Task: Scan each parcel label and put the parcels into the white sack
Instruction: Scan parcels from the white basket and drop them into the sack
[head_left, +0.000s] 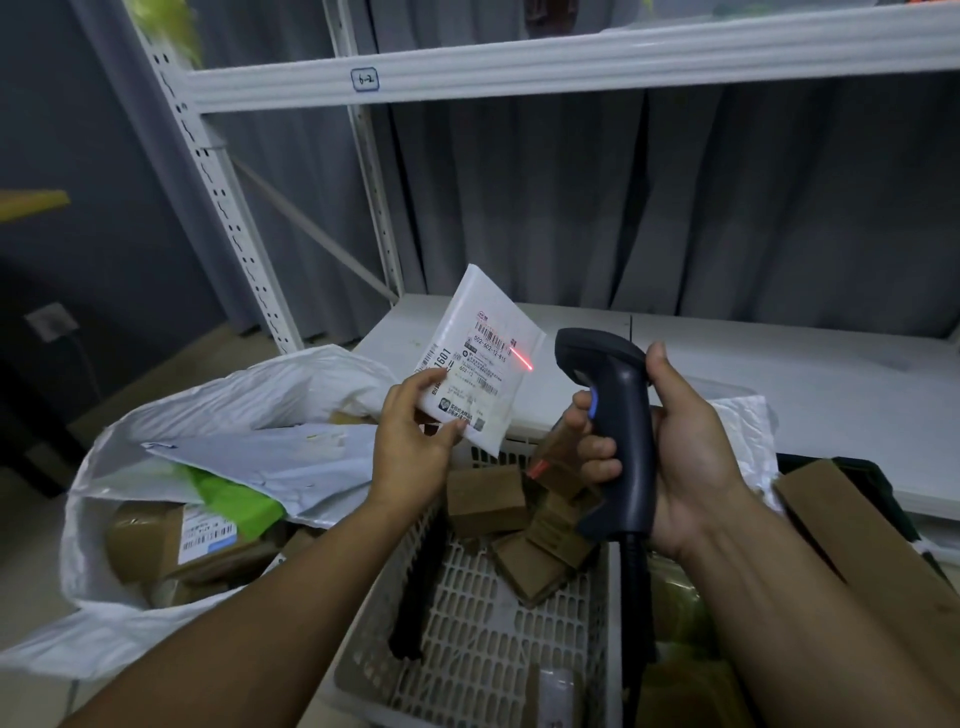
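My left hand (415, 431) holds a flat white parcel (478, 358) by its lower edge, label facing me, above the basket. My right hand (670, 452) grips a black barcode scanner (608, 410) pointed at the parcel. A red laser line falls across the label's barcode and ends at the parcel's right edge. The white sack (119, 467) lies open at the left, holding a taped brown parcel (171, 545), a green packet and a white mailer.
A white plastic basket (467, 639) below my hands holds several small brown boxes (485, 499). A long cardboard box (862, 540) lies at the right. A white shelf surface (779, 374) runs behind, with metal rack uprights (228, 208) and a shelf beam above.
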